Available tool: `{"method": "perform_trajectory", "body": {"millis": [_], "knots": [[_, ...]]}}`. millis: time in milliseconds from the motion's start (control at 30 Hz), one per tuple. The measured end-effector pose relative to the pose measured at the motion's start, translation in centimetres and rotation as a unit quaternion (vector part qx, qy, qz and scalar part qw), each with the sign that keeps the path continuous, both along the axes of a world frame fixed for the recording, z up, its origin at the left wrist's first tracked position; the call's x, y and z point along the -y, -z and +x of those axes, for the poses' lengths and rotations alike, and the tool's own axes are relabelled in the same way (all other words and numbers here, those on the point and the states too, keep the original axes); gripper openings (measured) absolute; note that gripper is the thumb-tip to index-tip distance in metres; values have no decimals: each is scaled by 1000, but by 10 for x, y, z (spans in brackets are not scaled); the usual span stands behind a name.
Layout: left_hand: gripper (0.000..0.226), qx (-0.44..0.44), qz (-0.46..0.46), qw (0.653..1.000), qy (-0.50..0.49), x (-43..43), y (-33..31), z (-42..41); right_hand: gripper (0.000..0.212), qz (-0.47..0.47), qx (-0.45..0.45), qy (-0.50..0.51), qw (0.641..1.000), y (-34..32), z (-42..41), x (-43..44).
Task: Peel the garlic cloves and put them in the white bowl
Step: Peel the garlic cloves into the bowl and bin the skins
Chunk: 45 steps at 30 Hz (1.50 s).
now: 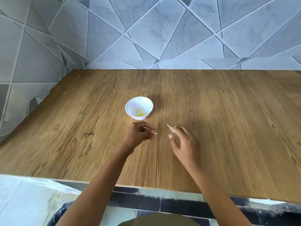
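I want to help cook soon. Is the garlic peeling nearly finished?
Some is done: yellowish peeled pieces lie in the white bowl. In hand: the left hand pinches a small bit, the right hand a pale scrap, both too blurred to name. Left: finishing that one and dropping it in.

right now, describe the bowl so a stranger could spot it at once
Look at the wooden table under the tiled wall. Near its middle, just beyond the left hand, stands the bowl. It is the only dish: small, white, scalloped rim, yellowish bits inside.
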<state>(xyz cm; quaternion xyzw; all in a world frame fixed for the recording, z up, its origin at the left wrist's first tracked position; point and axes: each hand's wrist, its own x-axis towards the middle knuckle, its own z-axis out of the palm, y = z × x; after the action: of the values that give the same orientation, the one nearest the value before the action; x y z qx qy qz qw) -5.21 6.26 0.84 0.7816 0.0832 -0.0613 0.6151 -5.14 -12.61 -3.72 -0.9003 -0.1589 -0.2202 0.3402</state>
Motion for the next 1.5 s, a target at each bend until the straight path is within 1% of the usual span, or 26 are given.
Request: {"method": "perform_trajectory", "body": {"millis": [100, 167, 233, 267, 367, 467, 500, 567, 800, 900, 1000, 1033, 1067, 1100, 1133, 1167, 1200, 1233, 1267, 1300, 1367, 1433, 1500], "knots": [[12, 8, 23, 1000, 2, -4, -1, -7, 36, 8, -28, -50, 998, 6, -17, -7], [10, 3, 27, 1000, -3, -6, -1, -11, 43, -40, -56, -57, 996, 12, -21, -11], [4, 0, 36, 999, -6, -7, -2, -15, 57, -110, -97, -59, 987, 17, -23, -15], [5, -1, 42, 999, -4, -8, -3, -17, 64, -135, -117, -58, 982, 19, -25, -16], [10, 0, 104, 994, 15, -6, -3, -21, 74, -162, -151, -58, 973, 24, -27, -17], [3, 29, 243, 968, 50, -3, -2, -21, 76, -161, -160, -56, 972, 22, -27, -17], [8, 30, 273, 960, 62, -2, -2, -20, 76, -160, -163, -55, 972, 22, -27, -16], [13, 13, 304, 949, 81, 0, -2, -19, 77, -158, -165, -56, 972, 22, -27, -17], [11, -29, 375, 923, 76, 6, 3, -12, 80, -164, -167, -56, 971, 19, -29, -16], [9, -28, 443, 894, 64, 11, 7, -15, 80, -165, -167, -55, 970, 18, -29, -16], [9, -17, 484, 873, 64, 17, 5, -15, 79, -163, -165, -55, 971, 18, -29, -17], [10, -15, 508, 858, 71, 19, 4, -16, 78, -160, -163, -55, 972, 18, -29, -18], [11, -9, 530, 844, 78, 20, 3, -17, 73, -152, -160, -57, 974, 19, -28, -17], [11, -2, 537, 840, 81, 20, 4, -20, 64, -133, -156, -60, 977, 19, -28, -17], [9, 6, 511, 856, 79, 16, 5, -21, 54, -101, -149, -66, 981, 19, -28, -16], [6, 11, 437, 896, 70, 11, 7, -22, 45, -61, -136, -73, 986, 18, -28, -15], [4, 12, 335, 940, 57, 4, 8, -24, 38, -17, -129, -81, 988, 17, -28, -15], [8, 8, 234, 971, 39, -1, 7, -27, 33, 27, -135, -90, 986, 13, -29, -15], [12, 3, 153, 988, 21, -6, 5, -31, 29, 69, -154, -101, 981, 8, -29, -16], [14, -2, 100, 995, 12, -8, 3, -34, 26, 108, -187, -112, 970, 3, -29, -19], [13, -7, 40, 999, 9, -7, -1, -37, 17, 192, -279, -128, 932, -8, -28, -27], [8, -4, 19, 1000, 9, -6, -2, -36, 9, 290, -352, -134, 880, -16, -26, -33], [7, 2, 19, 1000, -1, -7, -2, -35, 5, 356, -388, -127, 841, -22, -25, -36]]}}
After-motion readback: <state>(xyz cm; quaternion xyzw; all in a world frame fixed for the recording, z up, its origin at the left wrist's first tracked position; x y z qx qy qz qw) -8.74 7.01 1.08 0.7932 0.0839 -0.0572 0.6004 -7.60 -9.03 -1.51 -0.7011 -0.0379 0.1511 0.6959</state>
